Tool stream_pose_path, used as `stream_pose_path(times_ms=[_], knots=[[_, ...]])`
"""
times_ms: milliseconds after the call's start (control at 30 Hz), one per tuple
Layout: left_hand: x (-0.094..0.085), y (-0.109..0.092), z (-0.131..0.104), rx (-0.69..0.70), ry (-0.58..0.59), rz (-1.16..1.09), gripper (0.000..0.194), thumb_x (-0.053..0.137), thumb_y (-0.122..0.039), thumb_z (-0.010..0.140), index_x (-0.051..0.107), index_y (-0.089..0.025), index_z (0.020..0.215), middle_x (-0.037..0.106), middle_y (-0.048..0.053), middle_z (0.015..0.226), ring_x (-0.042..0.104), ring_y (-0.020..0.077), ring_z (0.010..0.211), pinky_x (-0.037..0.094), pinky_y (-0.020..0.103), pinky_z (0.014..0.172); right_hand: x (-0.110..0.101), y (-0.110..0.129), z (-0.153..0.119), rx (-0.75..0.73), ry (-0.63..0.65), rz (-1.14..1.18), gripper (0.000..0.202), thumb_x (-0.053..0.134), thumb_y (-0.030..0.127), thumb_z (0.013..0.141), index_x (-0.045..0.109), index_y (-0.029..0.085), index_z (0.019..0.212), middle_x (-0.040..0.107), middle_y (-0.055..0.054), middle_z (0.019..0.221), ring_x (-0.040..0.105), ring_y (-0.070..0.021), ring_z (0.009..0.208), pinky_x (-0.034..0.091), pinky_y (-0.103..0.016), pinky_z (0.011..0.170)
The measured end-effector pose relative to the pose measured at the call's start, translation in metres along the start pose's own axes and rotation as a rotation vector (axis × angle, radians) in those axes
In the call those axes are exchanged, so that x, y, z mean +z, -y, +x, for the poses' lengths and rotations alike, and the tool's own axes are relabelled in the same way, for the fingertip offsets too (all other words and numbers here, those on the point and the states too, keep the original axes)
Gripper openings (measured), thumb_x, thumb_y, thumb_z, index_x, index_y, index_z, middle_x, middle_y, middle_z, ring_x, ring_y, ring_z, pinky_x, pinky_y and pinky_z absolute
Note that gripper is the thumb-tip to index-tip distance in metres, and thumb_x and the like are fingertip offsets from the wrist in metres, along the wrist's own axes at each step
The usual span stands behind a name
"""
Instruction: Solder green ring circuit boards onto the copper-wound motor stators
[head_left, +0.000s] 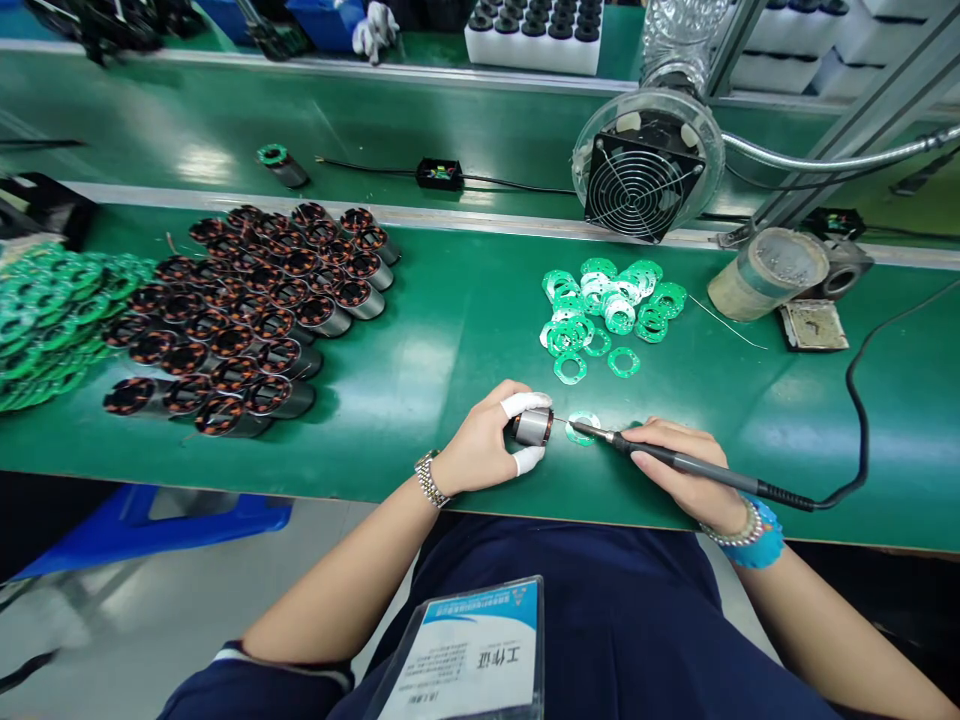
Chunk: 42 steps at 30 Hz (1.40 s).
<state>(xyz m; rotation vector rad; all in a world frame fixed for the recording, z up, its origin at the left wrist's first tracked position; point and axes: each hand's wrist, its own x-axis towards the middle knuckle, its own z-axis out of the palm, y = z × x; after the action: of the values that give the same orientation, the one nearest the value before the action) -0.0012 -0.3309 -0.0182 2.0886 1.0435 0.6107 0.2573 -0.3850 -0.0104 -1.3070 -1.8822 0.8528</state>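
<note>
Between the white-capped thumb and finger of my left hand point(484, 440) lies a motor stator point(534, 427), a grey metal cylinder with copper windings, tipped on its side. A thin wire sticks out of its right end. My right hand point(686, 465) is closed around the handle of a soldering iron point(675, 460). The iron's tip points left, over a green ring-shaped circuit board point(581, 428) on the bench just right of the stator. Whether the tip touches the board or the wire, I cannot tell. Loose ring boards point(622, 362) lie in a pile beyond my hands.
Rows of wound stators point(277, 325) stand at the left, beside a heap of green boards point(45, 330). A fume fan point(637, 180) hangs at the back. On the right are a round container point(772, 275), a small square tray point(814, 327) and the iron's black cord point(862, 420).
</note>
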Motion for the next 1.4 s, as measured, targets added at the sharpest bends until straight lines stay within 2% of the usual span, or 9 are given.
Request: stream_pose_path(times_ms=[467, 667, 767, 833, 900, 1067, 1200, 1267, 1400], knots=[[0.000, 0.001, 0.000, 0.012, -0.006, -0.012, 0.045, 0.063, -0.014, 0.065, 0.053, -0.019, 0.108, 0.054, 0.007, 0.105, 0.055, 0.0200, 0.095, 0.047, 0.037, 0.084, 0.000, -0.003, -0.003, 0.034, -0.124, -0.066, 0.019, 0.061, 0.028, 0.080, 0.065, 0.024, 0.098, 0.069, -0.003, 0.091, 0.065, -0.0184, 0.083, 0.052, -0.031, 0.074], [0.000, 0.001, 0.000, 0.010, -0.003, -0.022, 0.045, 0.063, -0.015, 0.065, 0.053, -0.020, 0.108, 0.053, 0.007, 0.105, 0.055, 0.0205, 0.095, 0.047, 0.037, 0.083, 0.008, -0.009, -0.006, -0.041, -0.183, -0.009, 0.021, 0.052, 0.021, 0.086, 0.059, 0.024, 0.105, 0.068, 0.002, 0.069, 0.066, -0.0134, 0.065, 0.054, -0.026, 0.067], [-0.002, 0.002, 0.000, 0.000, -0.001, -0.033, 0.045, 0.064, -0.015, 0.065, 0.053, -0.020, 0.108, 0.053, 0.007, 0.106, 0.055, 0.0213, 0.097, 0.047, 0.039, 0.084, 0.014, -0.011, -0.001, -0.139, -0.072, -0.096, 0.025, 0.050, 0.017, 0.086, 0.057, 0.023, 0.109, 0.070, -0.003, 0.093, 0.067, -0.0159, 0.088, 0.054, -0.030, 0.082], [-0.003, 0.002, 0.000, -0.018, 0.003, -0.080, 0.044, 0.065, -0.016, 0.065, 0.053, -0.020, 0.108, 0.053, 0.008, 0.107, 0.055, 0.0216, 0.097, 0.046, 0.039, 0.085, 0.019, -0.012, 0.005, -0.213, 0.022, -0.161, 0.032, 0.048, 0.014, 0.085, 0.053, 0.021, 0.116, 0.062, -0.007, 0.115, 0.058, -0.0189, 0.110, 0.049, -0.035, 0.094], [-0.002, 0.003, -0.001, -0.053, 0.011, -0.208, 0.044, 0.067, -0.018, 0.066, 0.052, -0.019, 0.107, 0.054, 0.008, 0.108, 0.057, 0.0212, 0.096, 0.047, 0.039, 0.085, 0.022, -0.011, 0.010, -0.276, 0.044, -0.193, 0.036, 0.045, 0.012, 0.085, 0.050, 0.020, 0.120, 0.058, -0.009, 0.121, 0.050, -0.0203, 0.120, 0.047, -0.037, 0.097], [0.006, -0.001, -0.005, -0.121, 0.039, -0.528, 0.046, 0.069, -0.024, 0.069, 0.046, -0.021, 0.108, 0.058, 0.009, 0.107, 0.061, 0.0207, 0.097, 0.050, 0.039, 0.084, 0.025, 0.004, 0.018, -0.257, -0.208, -0.199, 0.023, 0.053, 0.014, 0.084, 0.058, 0.022, 0.105, 0.069, -0.006, 0.097, 0.066, -0.0188, 0.093, 0.054, -0.032, 0.084], [0.012, -0.006, -0.010, -0.114, -0.048, -0.153, 0.045, 0.075, -0.028, 0.063, 0.055, -0.021, 0.103, 0.057, 0.013, 0.117, 0.050, 0.0289, 0.116, 0.040, 0.051, 0.096, 0.030, 0.022, 0.023, -0.096, -0.398, -0.084, 0.025, 0.056, 0.019, 0.083, 0.054, 0.023, 0.107, 0.069, -0.003, 0.085, 0.067, -0.0152, 0.072, 0.057, -0.027, 0.071], [0.014, -0.007, -0.012, -0.116, -0.110, -0.019, 0.046, 0.076, -0.032, 0.062, 0.056, -0.020, 0.102, 0.056, 0.014, 0.119, 0.050, 0.0307, 0.116, 0.040, 0.054, 0.095, 0.032, 0.031, 0.026, 0.004, -0.352, 0.082, 0.030, 0.057, 0.021, 0.082, 0.051, 0.024, 0.111, 0.067, -0.004, 0.090, 0.066, -0.0146, 0.074, 0.057, -0.026, 0.067], [0.017, -0.007, -0.017, -0.109, -0.153, 0.052, 0.046, 0.074, -0.034, 0.065, 0.054, -0.020, 0.104, 0.057, 0.014, 0.117, 0.053, 0.0286, 0.111, 0.043, 0.050, 0.092, 0.033, 0.039, 0.029, 0.047, -0.065, 0.428, 0.040, 0.065, 0.023, 0.076, 0.047, 0.026, 0.112, 0.060, -0.008, 0.115, 0.063, -0.0182, 0.097, 0.058, -0.029, 0.076]])
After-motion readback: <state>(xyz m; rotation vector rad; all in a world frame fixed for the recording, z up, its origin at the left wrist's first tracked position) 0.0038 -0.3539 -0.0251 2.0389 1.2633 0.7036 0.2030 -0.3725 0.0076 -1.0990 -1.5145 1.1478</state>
